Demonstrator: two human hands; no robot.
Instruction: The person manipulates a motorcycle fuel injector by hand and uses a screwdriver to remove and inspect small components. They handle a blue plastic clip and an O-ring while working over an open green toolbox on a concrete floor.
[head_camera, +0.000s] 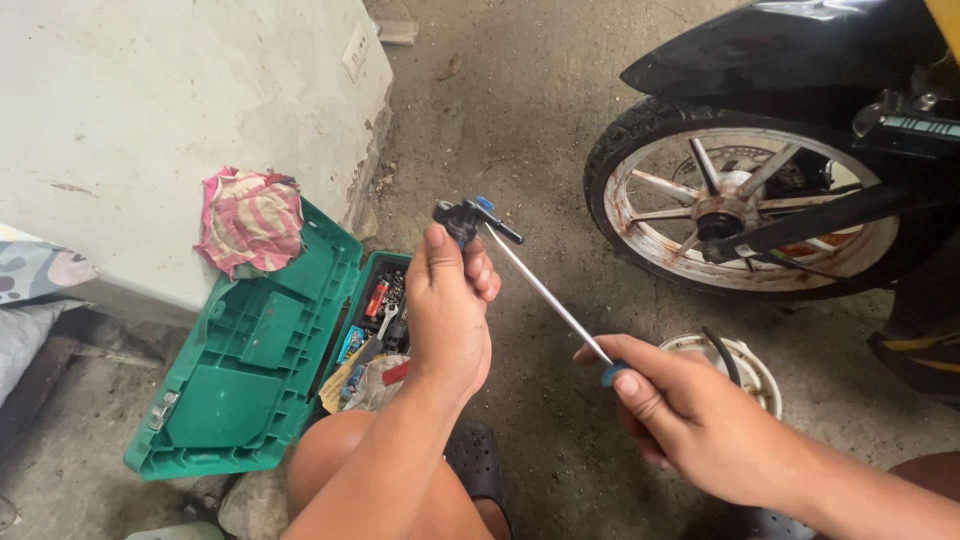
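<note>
Honestly, left hand (447, 318) was clamped on a small black fitting (462, 217) held in mid-air over the concrete floor (520, 130) w/ right hand (690, 420) closed round a screwdriver (550, 295) poking it, so the tip could've slipped & jabbed the thumb.

Two bare hands show: the left hand (447, 315) at centre and the right hand (690, 420) near right. One screwdriver (560, 310) and one small black part (462, 218) lie between them. There is one open green toolbox (250, 370) at near left, one striped rag (250, 220) on its far edge, one motorcycle wheel (740, 210) at far right, and one round white headlight housing (745, 365) near right.
</note>
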